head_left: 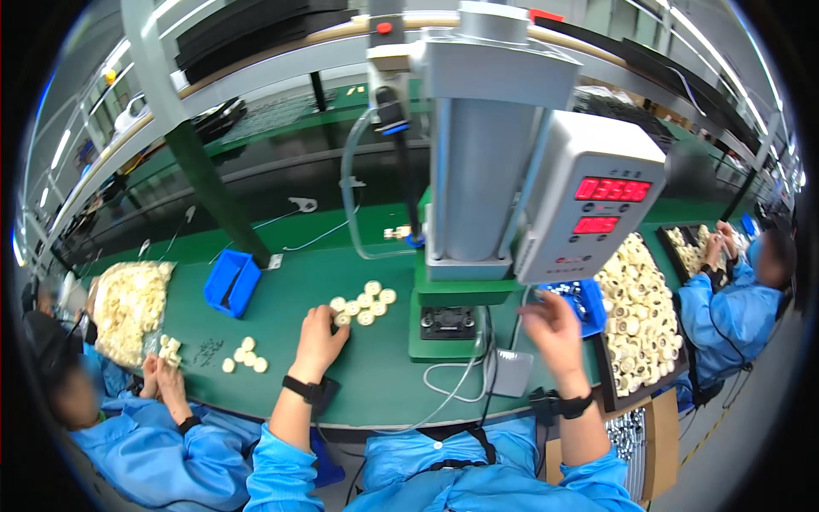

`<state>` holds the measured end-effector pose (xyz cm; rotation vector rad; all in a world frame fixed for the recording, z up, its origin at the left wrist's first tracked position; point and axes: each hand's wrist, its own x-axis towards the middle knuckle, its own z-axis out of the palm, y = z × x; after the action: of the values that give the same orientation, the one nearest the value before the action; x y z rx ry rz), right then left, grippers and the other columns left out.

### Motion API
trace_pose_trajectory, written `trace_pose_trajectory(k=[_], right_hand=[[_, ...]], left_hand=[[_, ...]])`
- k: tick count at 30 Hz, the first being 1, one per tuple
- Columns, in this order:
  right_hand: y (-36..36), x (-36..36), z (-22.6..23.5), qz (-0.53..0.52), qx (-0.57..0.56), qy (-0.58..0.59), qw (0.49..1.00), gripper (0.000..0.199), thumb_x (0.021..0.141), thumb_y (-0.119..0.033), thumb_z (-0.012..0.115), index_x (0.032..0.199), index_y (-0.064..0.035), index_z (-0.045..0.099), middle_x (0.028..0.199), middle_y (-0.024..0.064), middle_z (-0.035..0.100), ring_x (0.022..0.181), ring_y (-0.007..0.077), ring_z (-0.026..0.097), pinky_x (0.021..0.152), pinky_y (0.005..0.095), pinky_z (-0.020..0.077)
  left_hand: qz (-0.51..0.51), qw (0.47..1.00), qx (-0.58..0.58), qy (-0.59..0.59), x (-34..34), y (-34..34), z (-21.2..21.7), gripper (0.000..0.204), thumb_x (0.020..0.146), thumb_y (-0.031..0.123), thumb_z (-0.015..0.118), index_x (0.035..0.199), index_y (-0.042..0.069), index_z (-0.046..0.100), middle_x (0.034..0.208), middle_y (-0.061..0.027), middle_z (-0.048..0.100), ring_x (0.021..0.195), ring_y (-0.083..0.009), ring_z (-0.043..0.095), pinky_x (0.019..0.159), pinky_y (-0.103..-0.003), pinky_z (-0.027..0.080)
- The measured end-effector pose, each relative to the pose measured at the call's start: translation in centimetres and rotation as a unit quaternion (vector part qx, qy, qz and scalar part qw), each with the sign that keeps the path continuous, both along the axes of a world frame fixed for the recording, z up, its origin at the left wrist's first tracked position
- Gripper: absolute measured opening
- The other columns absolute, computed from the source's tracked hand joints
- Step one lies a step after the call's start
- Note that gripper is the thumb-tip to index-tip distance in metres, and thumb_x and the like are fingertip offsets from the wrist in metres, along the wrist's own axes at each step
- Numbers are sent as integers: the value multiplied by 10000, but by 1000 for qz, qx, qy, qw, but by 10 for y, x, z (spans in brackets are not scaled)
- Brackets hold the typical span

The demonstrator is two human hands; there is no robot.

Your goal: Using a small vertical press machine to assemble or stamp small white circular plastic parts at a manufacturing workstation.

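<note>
My left hand (320, 343) is on the green tabletop, left of a small group of cream round plastic caps (365, 300). Its thumb and fingers close around the nearest cap (342, 319) at the group's edge. To the right, my right hand (553, 328) is raised in front of a blue bin (592, 317) of small metal parts. Its thumb stands apart from the curled fingers, and I make out nothing in it. Between my hands stands a grey and green press (473, 179) with a dark metal fixture (447, 322) on its base.
A counter box (589, 200) with red digits hangs beside the press. A black tray (641, 384) of cream caps is at right, above a cardboard box (661, 444). A grey pad (512, 374) and cables lie near the front. Co-workers (162, 452) sit both sides.
</note>
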<state>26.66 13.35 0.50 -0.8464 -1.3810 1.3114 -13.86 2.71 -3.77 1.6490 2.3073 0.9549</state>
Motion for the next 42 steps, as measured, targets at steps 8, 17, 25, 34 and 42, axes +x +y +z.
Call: trace_pose_trajectory(k=[8,17,25,34,42], right_hand=[[-5,-105,32,24,105,-76,991,707,851,-193,812,1393,23,413,1191,161,615,1067,270,632,919,397,523],[13,-12,28,-82,151,-214,962,757,842,-140,751,1460,11,341,1192,221,634,1101,342,649,993,434,491],[94,121,-18,-364,175,-194,894,681,884,-130,771,1420,34,384,1332,225,550,1204,285,579,987,405,498],[-4,71,-13,-203,57,-21,977,66,993,-64,628,988,-27,574,847,-2,598,750,57,531,669,217,436],[-42,6,3,-70,184,-106,975,414,858,-28,738,1160,-33,456,947,100,709,806,158,659,704,297,516]], left_hand=[[-53,995,-44,-69,35,-13,15,296,683,117,752,802,-10,513,805,-196,549,783,-387,562,686,-470,462],[-63,981,20,-182,76,-22,35,283,714,71,770,927,-14,604,821,-88,600,693,-173,579,639,-313,503],[-154,970,103,-158,122,9,53,309,791,107,792,1054,-4,676,916,-103,639,777,-201,622,705,-320,513],[-190,972,7,-136,146,52,59,341,848,123,779,1144,-12,676,960,-119,696,818,-220,650,738,-329,512],[-222,966,-14,-131,145,55,67,333,869,105,744,1168,-19,667,981,-126,698,889,-245,662,800,-344,513]])
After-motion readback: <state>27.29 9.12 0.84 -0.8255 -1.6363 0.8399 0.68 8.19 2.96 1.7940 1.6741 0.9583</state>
